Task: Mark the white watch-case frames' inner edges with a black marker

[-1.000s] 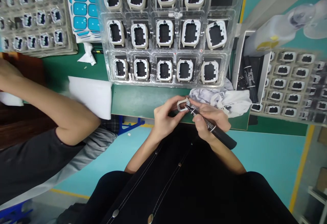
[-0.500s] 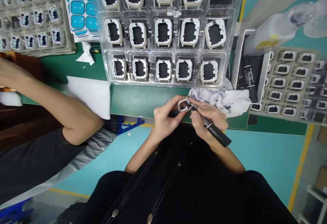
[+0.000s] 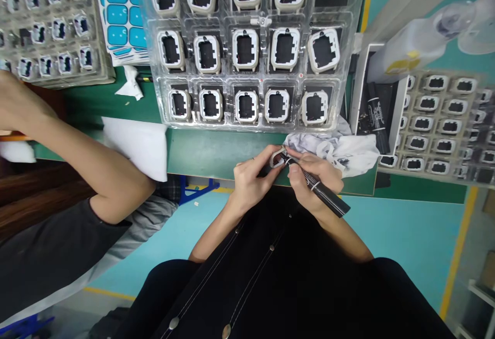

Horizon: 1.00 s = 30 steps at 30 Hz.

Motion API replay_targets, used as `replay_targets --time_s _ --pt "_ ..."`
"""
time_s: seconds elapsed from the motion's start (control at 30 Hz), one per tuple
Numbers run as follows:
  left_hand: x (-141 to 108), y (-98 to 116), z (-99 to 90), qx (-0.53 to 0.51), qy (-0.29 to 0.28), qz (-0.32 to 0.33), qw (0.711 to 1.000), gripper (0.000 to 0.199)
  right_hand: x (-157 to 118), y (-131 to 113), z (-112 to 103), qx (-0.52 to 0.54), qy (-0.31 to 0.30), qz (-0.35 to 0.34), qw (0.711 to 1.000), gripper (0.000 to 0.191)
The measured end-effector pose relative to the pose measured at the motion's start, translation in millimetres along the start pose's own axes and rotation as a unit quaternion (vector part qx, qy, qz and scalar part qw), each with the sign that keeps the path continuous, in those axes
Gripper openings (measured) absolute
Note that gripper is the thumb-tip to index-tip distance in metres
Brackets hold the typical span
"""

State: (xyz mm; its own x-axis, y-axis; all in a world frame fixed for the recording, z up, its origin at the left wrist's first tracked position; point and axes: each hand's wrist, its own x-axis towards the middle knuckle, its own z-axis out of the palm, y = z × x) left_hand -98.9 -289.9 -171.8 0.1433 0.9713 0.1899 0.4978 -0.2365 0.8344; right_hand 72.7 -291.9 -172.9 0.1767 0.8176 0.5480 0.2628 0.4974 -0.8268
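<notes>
Between the thumb and fingers of my left hand [image 3: 251, 178] is a small pale watch-case frame [image 3: 277, 158], tilted on its edge near the front of the green table [image 3: 204, 153]. My right hand [image 3: 315, 174] is closed around a black marker pen [image 3: 325, 197], its tip pointing into the frame. Fingertips of the right hand also reach the frame's far edge. Whether the tip touches the frame's surface I cannot tell. Just beyond the right hand lies a crumpled, stained white cloth [image 3: 344, 150].
A clear plastic tray [image 3: 228, 126] of similar frames lies ahead. At right stand a white box [image 3: 400, 117] with another marker [image 3: 377, 117], a bottle [image 3: 406, 45] and more trays [image 3: 429, 176]. A co-worker's arm [image 3: 85, 158] reaches in at left beside white sheets [image 3: 137, 145].
The marker has turned slightly in my right hand, its back end a little higher. My left hand keeps its hold on the frame. The co-worker's hand at left has shifted a little.
</notes>
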Motion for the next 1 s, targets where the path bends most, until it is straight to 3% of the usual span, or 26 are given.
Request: replay_targets --time_s 0.33,0.5,0.6,0.8,1.0 --pt "3.2 0.4 -1.3 -0.157 -0.025 -0.083 0.984 0.041 -1.9 -0.3 -2.0 0.076 0.007 0.022 0.997 0.013" --pt "2.9 -1.9 -2.5 -0.179 -0.024 -0.09 0.979 0.058 3.1 -1.1 1.9 0.098 0.019 -0.007 0.995 0.011" --pt "2.7 -1.0 -2.2 -0.18 -0.022 -0.094 0.979 0.068 2.2 -1.7 1.0 0.085 0.022 0.019 0.996 0.008" --pt "1.3 1.3 -0.4 -0.164 -0.011 -0.1 0.981 0.066 -2.5 -6.5 -6.2 0.039 0.006 0.093 0.995 0.01" --pt "0.8 -0.9 4.7 -0.158 -0.007 -0.097 0.983 0.063 -7.7 -4.8 -8.6 0.049 -0.019 0.116 0.992 0.011"
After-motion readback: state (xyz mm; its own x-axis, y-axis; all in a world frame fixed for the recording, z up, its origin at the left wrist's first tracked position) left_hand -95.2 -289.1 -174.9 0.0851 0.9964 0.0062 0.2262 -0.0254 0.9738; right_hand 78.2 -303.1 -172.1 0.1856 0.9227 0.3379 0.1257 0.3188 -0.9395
